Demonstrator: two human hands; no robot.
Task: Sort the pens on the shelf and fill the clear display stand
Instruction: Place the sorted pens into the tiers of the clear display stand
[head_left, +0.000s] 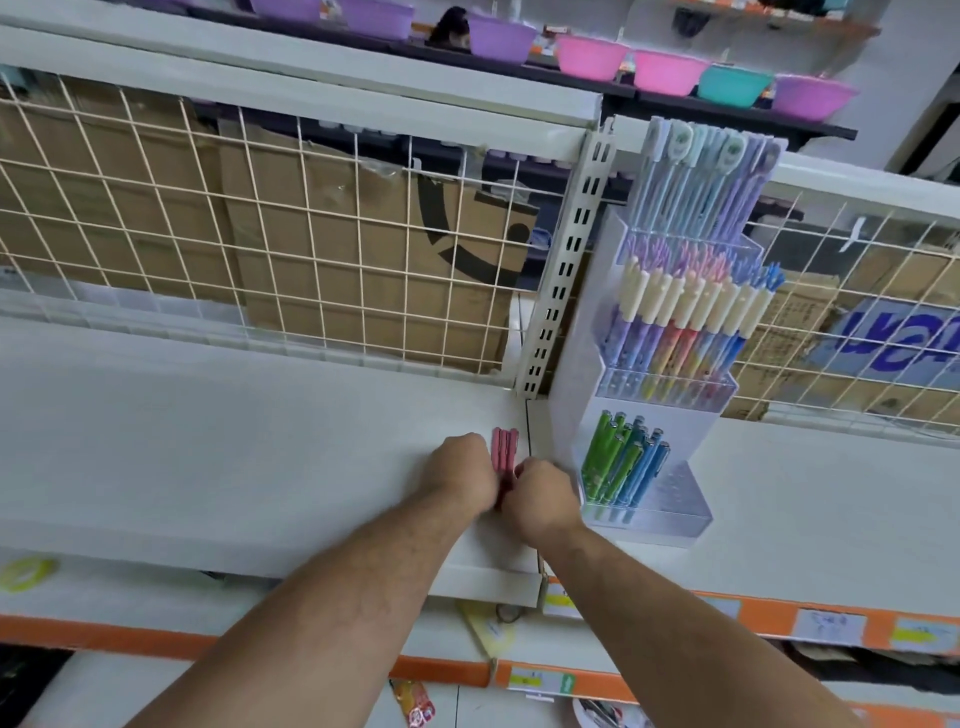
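Left hand (460, 470) and right hand (543, 499) are gripping pink pens (505, 448); clear display stand (680, 512) is holding green pens (605, 462) and blue pens (643, 467).

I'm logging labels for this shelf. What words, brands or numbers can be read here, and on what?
No text reads clearly.
Blue lettering on the box at right: cut off, unreadable.
Tags on the orange strip: too blurred.
Black mark on the cardboard: a logo shape, no letters.
Pens in the stand: print too small.
Pink pens: no print visible.
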